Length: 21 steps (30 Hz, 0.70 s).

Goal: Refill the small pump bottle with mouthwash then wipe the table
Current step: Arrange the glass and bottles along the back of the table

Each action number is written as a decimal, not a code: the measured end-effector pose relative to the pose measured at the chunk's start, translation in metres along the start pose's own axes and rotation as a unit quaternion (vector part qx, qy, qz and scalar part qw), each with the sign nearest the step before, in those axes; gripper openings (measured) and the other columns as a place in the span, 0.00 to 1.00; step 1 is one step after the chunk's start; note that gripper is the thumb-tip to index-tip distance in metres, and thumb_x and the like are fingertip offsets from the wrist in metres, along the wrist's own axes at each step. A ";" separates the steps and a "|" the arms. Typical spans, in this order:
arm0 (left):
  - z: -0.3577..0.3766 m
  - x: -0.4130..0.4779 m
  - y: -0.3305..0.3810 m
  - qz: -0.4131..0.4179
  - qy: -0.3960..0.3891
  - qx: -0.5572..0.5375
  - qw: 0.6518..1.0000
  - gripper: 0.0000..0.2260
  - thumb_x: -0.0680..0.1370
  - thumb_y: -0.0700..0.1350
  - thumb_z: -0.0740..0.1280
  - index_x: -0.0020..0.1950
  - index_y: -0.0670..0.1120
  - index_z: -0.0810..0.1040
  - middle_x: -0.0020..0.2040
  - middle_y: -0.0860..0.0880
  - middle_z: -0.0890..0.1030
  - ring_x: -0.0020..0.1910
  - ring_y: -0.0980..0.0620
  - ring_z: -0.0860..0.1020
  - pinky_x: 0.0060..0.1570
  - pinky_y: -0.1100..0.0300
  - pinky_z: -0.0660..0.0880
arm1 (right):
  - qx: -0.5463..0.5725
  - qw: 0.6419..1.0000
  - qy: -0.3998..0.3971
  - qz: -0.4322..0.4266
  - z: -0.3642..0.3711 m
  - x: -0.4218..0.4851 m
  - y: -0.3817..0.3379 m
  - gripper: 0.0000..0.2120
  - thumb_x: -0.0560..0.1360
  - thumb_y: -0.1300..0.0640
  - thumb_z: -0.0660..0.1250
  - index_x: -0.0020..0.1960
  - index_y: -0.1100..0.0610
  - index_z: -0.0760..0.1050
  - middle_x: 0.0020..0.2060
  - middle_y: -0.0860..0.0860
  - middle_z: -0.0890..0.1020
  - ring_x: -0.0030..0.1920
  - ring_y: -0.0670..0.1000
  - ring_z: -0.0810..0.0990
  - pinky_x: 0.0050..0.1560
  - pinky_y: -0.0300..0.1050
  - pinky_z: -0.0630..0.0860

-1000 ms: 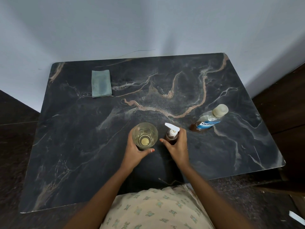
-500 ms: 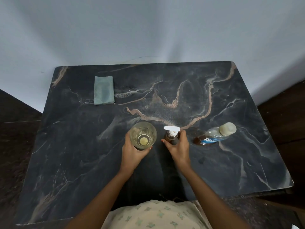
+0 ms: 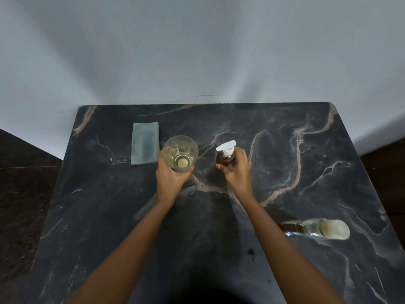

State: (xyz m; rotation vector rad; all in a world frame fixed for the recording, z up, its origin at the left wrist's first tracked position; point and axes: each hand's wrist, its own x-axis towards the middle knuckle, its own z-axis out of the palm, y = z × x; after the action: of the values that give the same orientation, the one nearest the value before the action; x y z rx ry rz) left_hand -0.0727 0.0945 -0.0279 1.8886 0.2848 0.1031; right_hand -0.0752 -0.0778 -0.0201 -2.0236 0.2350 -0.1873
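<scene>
Glossy dark marble worktop (image 3: pixel 285 270); clear glass tumbler (image 3: pixel 180 153); matt cloth (image 3: pixel 145 143); amber pump bottle (image 3: pixel 225 154), white plastic head.

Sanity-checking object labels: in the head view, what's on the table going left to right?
folded cloth → glass, gripped by the left hand → pump bottle, gripped by the right hand → mouthwash bottle, blurred, near the right edge.
</scene>
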 end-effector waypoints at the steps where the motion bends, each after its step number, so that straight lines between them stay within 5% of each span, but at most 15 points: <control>1: 0.002 0.009 0.001 0.002 0.001 -0.003 1.000 0.36 0.61 0.41 0.79 0.64 0.46 0.66 0.58 0.48 0.77 0.54 0.55 0.75 0.49 0.73 0.70 | 0.004 1.000 -0.004 0.004 0.003 0.009 -0.001 0.24 0.63 0.71 0.73 0.57 0.63 0.71 0.53 0.56 0.73 0.52 0.48 0.71 0.53 0.29 0.67; 5: 0.011 0.040 -0.002 0.017 0.015 -0.001 1.000 0.35 0.61 0.40 0.78 0.64 0.44 0.66 0.58 0.47 0.75 0.56 0.55 0.74 0.52 0.77 0.68 | 0.006 1.000 -0.003 0.020 0.015 0.041 0.001 0.25 0.63 0.71 0.73 0.58 0.62 0.71 0.53 0.55 0.75 0.52 0.49 0.72 0.49 0.24 0.67; 12: 0.024 0.072 -0.011 0.001 0.027 0.016 0.999 0.35 0.62 0.42 0.78 0.65 0.42 0.65 0.60 0.46 0.75 0.57 0.53 0.73 0.52 0.77 0.65 | 0.023 0.997 -0.037 0.065 0.024 0.079 0.010 0.27 0.65 0.72 0.71 0.61 0.60 0.68 0.57 0.55 0.75 0.57 0.52 0.74 0.61 0.49 0.73; 17: 0.029 0.080 -0.016 -0.007 0.033 0.029 0.999 0.36 0.62 0.43 0.78 0.66 0.41 0.65 0.60 0.43 0.75 0.58 0.50 0.74 0.52 0.73 0.67 | 0.041 0.994 -0.069 0.079 0.027 0.097 0.014 0.27 0.67 0.73 0.69 0.62 0.57 0.67 0.57 0.52 0.76 0.58 0.50 0.74 0.60 0.43 0.72; 21: 0.030 0.082 -0.019 -0.006 0.030 0.019 0.999 0.36 0.63 0.43 0.78 0.66 0.41 0.64 0.60 0.44 0.75 0.56 0.54 0.73 0.49 0.82 0.65 | 0.042 0.992 -0.097 0.070 0.028 0.101 0.014 0.27 0.68 0.74 0.68 0.63 0.57 0.66 0.54 0.48 0.74 0.56 0.45 0.72 0.50 0.24 0.71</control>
State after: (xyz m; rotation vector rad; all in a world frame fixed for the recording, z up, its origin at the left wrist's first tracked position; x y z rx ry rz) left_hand 0.0099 0.0928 -0.0614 1.9243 0.3412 0.1466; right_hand 0.0281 -0.0851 -0.0423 -1.9184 0.2402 0.0855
